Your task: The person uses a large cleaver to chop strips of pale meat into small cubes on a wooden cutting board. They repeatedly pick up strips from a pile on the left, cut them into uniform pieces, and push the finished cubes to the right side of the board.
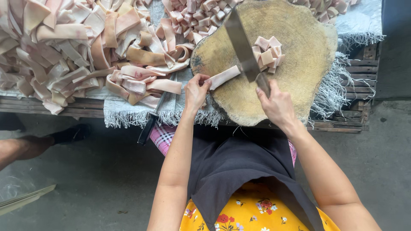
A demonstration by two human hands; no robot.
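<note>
Pinching the soft, slippery-looking pink strip (224,77) at its near end on the wooden block (299,55) with our left hand (196,92), we judge it limp, our right hand (276,105) closed round the cleaver (242,47).

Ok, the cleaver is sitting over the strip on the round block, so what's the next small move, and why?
Probably feed the strip a little further under the cleaver with the left hand, then chop. The blade crosses the strip near its far end, the cut squares lie just beyond it, and most of the strip remains uncut. The right hand grips the handle.
</note>
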